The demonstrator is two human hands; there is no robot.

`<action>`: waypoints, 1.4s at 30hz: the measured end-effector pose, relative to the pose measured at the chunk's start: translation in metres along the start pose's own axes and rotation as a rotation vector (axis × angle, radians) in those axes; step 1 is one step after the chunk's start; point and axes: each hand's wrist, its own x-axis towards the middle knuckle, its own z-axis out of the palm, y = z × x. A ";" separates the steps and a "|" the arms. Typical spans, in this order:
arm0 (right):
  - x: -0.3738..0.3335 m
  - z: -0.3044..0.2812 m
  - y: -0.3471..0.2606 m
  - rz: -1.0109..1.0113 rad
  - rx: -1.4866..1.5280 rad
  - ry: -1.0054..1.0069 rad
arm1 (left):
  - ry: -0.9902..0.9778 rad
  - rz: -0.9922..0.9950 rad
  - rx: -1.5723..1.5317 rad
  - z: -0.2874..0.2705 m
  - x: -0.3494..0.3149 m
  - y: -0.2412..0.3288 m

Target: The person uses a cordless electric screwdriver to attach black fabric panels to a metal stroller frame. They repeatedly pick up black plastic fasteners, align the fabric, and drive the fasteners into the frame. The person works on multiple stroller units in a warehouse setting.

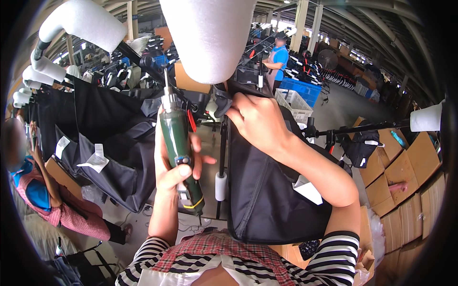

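Note:
A dark green electric screwdriver (174, 133) stands almost upright in my left hand (167, 180), its long bit pointing up and away. My thumb lies along its grip, and the other fingers reach around the far side. My right hand (260, 119) is closed at the top of a black fabric bag (272, 195), pinching a black fabric flap (223, 101) near the frame tube. The fingertips are partly hidden. A white foam sleeve (207, 38) on a bar rises just beyond both hands. A white label (307, 189) hangs on the bag's right side.
More black fabric bags (121, 157) on frames with foam-wrapped handles stand at left, beside a person in a checked apron (67, 205). Another person in blue (277, 59) stands farther back, near a white crate (295, 106). Cardboard boxes (405, 167) are stacked at right.

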 end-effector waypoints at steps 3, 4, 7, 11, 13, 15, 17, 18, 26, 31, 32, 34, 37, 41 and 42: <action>-0.003 0.003 -0.002 -0.023 0.028 0.059 | 0.026 0.054 0.133 0.004 0.013 -0.004; -0.003 0.001 -0.004 -0.015 0.053 0.059 | 0.056 0.046 0.051 0.008 0.019 -0.006; -0.005 -0.003 -0.010 0.022 0.107 0.081 | 0.029 0.016 0.066 0.009 0.029 -0.007; -0.010 -0.006 -0.017 0.069 0.099 0.091 | 0.022 -0.044 0.061 0.013 0.035 -0.010; -0.015 -0.012 -0.024 0.103 0.065 0.032 | 0.025 -0.040 0.069 0.011 0.037 -0.012; -0.017 -0.020 -0.036 0.105 0.058 0.089 | 0.025 -0.034 0.060 0.009 0.040 -0.015; -0.016 -0.029 -0.050 0.071 0.092 0.260 | 0.028 -0.025 0.046 0.006 0.041 -0.016; -0.007 -0.038 -0.049 -0.012 -0.026 0.304 | 0.031 -0.043 0.038 0.006 0.040 -0.013; 0.004 -0.009 -0.002 0.006 0.219 0.040 | 0.014 -0.190 0.093 0.008 0.007 0.010; 0.006 -0.007 0.002 -0.058 0.195 0.056 | -0.135 -0.512 0.047 -0.011 -0.054 0.020; 0.006 -0.006 0.002 -0.063 0.189 0.069 | -0.110 -0.544 0.035 -0.005 -0.055 0.019; 0.004 -0.004 0.001 -0.063 0.184 0.076 | -0.100 -0.563 0.064 -0.003 -0.052 0.015; 0.005 -0.007 0.001 -0.067 0.181 0.062 | -0.099 -0.541 0.056 -0.001 -0.046 0.011; 0.003 -0.008 0.001 -0.066 0.178 0.048 | -0.068 -0.512 0.067 0.005 -0.042 0.009; 0.003 -0.008 0.001 -0.064 0.178 0.047 | -0.070 -0.513 0.068 0.006 -0.042 0.008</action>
